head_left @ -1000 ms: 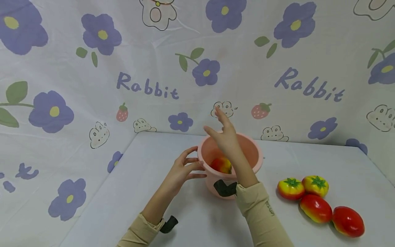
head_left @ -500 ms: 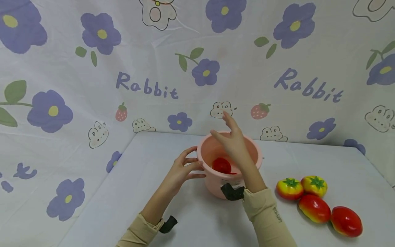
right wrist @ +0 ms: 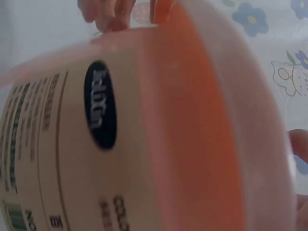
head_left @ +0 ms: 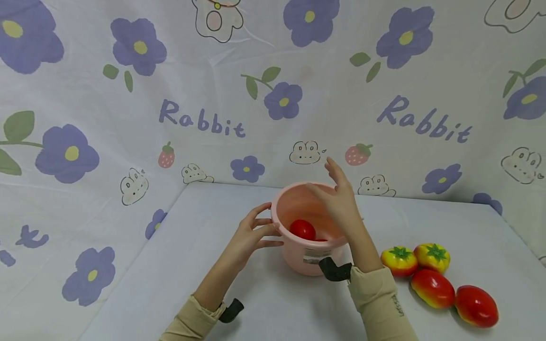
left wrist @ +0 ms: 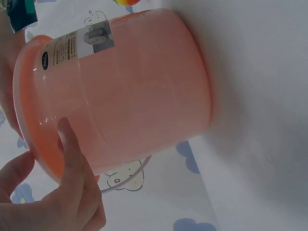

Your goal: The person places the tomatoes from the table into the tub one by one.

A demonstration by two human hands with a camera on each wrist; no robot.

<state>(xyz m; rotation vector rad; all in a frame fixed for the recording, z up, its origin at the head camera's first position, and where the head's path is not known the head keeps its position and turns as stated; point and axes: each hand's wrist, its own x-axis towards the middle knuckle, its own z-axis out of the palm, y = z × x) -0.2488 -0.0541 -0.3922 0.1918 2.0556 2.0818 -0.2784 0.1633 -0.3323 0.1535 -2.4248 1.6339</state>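
Observation:
A pink plastic bucket [head_left: 313,255] with a paper label stands on the table. Inside lies a glossy red imitation fruit [head_left: 303,229], and a sliver of another red one shows beside it. My left hand [head_left: 247,239] holds the bucket's left side. In the left wrist view its thumb [left wrist: 19,168] meets the rim, with fingers [left wrist: 72,149] against the wall below. Over the right part of the opening, my right hand [head_left: 343,203] has its fingers spread and grips nothing; in the right wrist view, the bucket rim [right wrist: 250,120] hides most of it.
Right of the bucket lie two yellow-red imitation fruits with green leafy tops [head_left: 399,260] and two red oval fruits, one yellow-tinged [head_left: 432,288] and one red [head_left: 476,305]. Behind the table [head_left: 230,199] hangs a printed cloth [head_left: 332,71] with flowers and rabbits.
The right hand has shifted right across the bucket's opening. The red-yellow fruit inside has turned its red side up, and a second red one has come into sight. The left hand stays in place.

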